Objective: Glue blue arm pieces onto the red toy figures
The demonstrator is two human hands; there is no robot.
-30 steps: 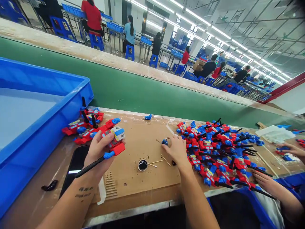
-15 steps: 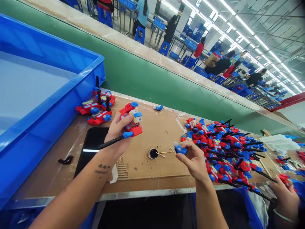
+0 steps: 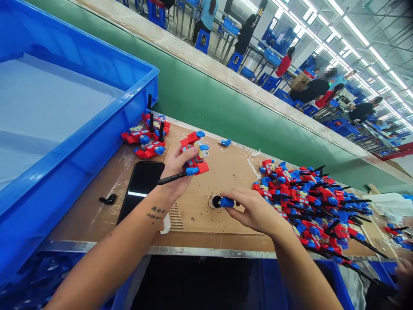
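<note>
— Red and blue plastic figure (image 3: 202,168): held where?

— Gripped in the left hand (image 3: 180,167), thumb across the front, raised above the cardboard (image 3: 206,224), with a black rod (image 3: 172,178) jutting out to the left.

— And the right hand (image 3: 254,207)?

— Closed in a pinch on a small blue piece (image 3: 228,202), thumb below and fingers above, right by the rim of a little pot (image 3: 211,204) of dark liquid (image 3: 215,200). Touching the liquid or merely overlapping in view: impossible to tell.

— Likeliest trouble?

— Probably an overloaded, dripping piece, if lowered too far. After that, smeared fingers, and perhaps marks on the clean figure from careless contact.

— Anything worse?

— Possibly a tipped pot, from a knuckle catching the rim. Then a spreading stain on the cardboard, maybe as far as the black phone (image 3: 137,189).

— And on the far side of the right forearm (image 3: 298,247)?

— Crowded heap of similar figures (image 3: 300,200), close by. Easy to snag with a wide elbow swing.
</note>
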